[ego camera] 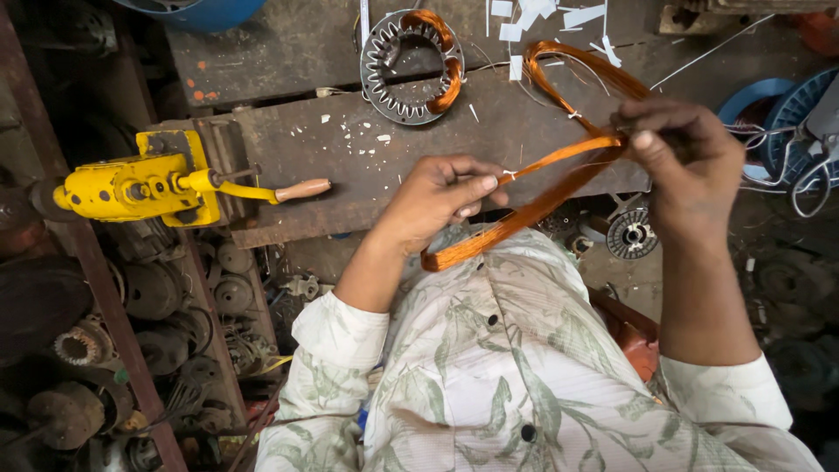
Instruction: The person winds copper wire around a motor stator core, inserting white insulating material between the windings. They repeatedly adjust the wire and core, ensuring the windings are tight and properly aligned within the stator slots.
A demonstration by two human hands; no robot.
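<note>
left hand (434, 199) and right hand (677, 153) are both pinching our copper wire coil (533, 205) just below the workbench (367, 166), so we're mid-shaping the loops, and next probably calls for a steady carry up to the stator core (411, 65).

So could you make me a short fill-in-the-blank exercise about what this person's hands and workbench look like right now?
1. Both hands, the left hand and the right hand, hold a coil of ____-coloured wire.
2. The hand-crank tool at the bench's edge is painted ____.
3. The round metal stator lies on the ____.

Missing words: copper; yellow; workbench
</note>
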